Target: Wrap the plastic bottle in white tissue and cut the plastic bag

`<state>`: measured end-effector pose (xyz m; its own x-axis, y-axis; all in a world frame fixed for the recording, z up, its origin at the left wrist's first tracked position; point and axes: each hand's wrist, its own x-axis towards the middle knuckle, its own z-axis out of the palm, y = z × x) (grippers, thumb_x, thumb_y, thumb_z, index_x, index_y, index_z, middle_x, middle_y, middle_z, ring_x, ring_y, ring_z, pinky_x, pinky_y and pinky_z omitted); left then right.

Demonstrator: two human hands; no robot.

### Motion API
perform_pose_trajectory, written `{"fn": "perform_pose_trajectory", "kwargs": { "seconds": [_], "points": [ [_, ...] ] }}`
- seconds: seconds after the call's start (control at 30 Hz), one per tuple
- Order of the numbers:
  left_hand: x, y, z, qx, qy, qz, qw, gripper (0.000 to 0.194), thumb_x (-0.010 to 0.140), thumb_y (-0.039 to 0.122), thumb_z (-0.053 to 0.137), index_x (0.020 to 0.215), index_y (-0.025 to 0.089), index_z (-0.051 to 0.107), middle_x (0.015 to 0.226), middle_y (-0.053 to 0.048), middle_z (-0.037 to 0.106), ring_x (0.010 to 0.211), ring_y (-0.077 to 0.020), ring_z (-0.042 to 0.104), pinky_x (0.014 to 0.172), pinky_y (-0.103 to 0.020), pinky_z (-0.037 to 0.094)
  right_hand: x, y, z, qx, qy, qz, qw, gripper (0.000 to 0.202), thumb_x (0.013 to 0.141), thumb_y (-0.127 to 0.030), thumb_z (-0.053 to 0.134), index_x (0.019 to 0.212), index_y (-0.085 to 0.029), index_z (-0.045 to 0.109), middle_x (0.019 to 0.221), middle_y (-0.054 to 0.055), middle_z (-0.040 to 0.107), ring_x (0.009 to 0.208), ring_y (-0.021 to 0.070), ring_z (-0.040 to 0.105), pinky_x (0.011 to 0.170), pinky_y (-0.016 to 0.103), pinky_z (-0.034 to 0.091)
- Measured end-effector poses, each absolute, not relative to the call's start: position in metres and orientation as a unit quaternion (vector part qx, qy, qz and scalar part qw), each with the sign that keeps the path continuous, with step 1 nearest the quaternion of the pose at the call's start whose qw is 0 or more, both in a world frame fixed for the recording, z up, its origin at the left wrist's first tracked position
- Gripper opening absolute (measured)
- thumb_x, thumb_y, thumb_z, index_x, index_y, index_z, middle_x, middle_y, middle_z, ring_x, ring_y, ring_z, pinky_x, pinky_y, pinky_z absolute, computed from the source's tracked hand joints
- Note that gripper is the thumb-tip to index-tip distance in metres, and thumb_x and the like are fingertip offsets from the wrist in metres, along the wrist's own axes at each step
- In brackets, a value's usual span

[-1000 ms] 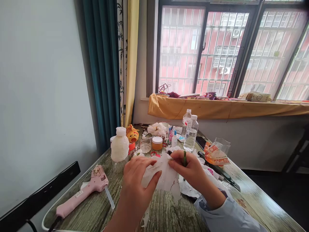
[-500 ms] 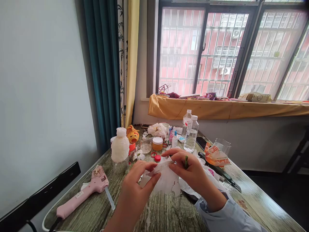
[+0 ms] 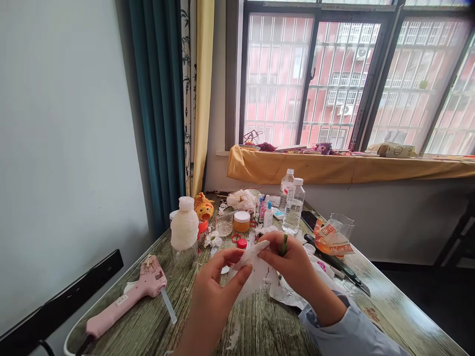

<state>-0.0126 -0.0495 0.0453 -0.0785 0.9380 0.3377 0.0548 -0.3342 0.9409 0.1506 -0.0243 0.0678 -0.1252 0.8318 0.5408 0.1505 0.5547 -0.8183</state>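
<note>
A thin white sheet of tissue point(image 3: 254, 274) hangs between my two hands above the table. My left hand point(image 3: 222, 284) pinches its left side between thumb and fingers. The upper right corner is pinched by my right hand point(image 3: 291, 259), which also has a small green object point(image 3: 284, 244) tucked between its fingers. Just beyond the hands lies a red cap point(image 3: 241, 243). To the left stands a bottle covered in white point(image 3: 184, 225). Crumpled white wrapping point(image 3: 289, 294) lies beneath my right hand.
A pink glue gun point(image 3: 129, 296) lies at the left. Water bottles point(image 3: 294, 207), an orange-brown jar point(image 3: 242, 221) and a glue bottle point(image 3: 267, 216) stand farther back. At the right are a dark-handled knife point(image 3: 343, 267) and a clear cup point(image 3: 341, 227).
The tissue has been lifted and tilted, its top edge now slanting up to the right. Both hands have shifted slightly, and the white wrapping at the right has moved a little.
</note>
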Motion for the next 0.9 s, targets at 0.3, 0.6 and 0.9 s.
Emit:
{"fn": "perform_pose_trajectory", "kwargs": {
  "seconds": [0.3,0.6,0.9],
  "points": [
    [-0.011,-0.047,0.041,0.598,0.414,0.571,0.381,0.030,0.072,0.049,0.067,0.079,0.021,0.068,0.084,-0.004,0.067,0.082,-0.0208,0.059,0.076,-0.030,0.045,0.150,-0.025,0.069,-0.303,-0.665,0.358,0.581,0.021,0.078,-0.038,0.062,0.085,-0.019,0.062,0.079,0.004,0.064,0.065,0.0148,0.054,0.057,0.025,0.042],
    [-0.027,-0.039,0.041,0.676,0.385,0.544,0.315,0.034,0.082,0.053,0.052,0.088,0.025,0.071,0.097,-0.004,0.069,0.094,-0.0218,0.059,0.084,-0.031,0.044,0.150,-0.020,0.063,-0.348,-0.679,0.291,0.577,0.017,0.079,-0.035,0.056,0.078,-0.019,0.054,0.063,-0.003,0.045,0.055,0.0109,0.039,0.049,0.022,0.032],
    [-0.024,-0.032,0.087,0.738,0.409,0.486,0.229,0.025,0.082,0.046,0.056,0.088,0.025,0.067,0.089,0.000,0.070,0.085,-0.0186,0.060,0.077,-0.029,0.045,0.147,-0.022,0.065,-0.351,-0.752,0.195,0.522,0.011,0.082,-0.027,0.051,0.078,-0.018,0.057,0.063,-0.003,0.048,0.056,0.0108,0.041,0.050,0.021,0.032]
  ]
}}
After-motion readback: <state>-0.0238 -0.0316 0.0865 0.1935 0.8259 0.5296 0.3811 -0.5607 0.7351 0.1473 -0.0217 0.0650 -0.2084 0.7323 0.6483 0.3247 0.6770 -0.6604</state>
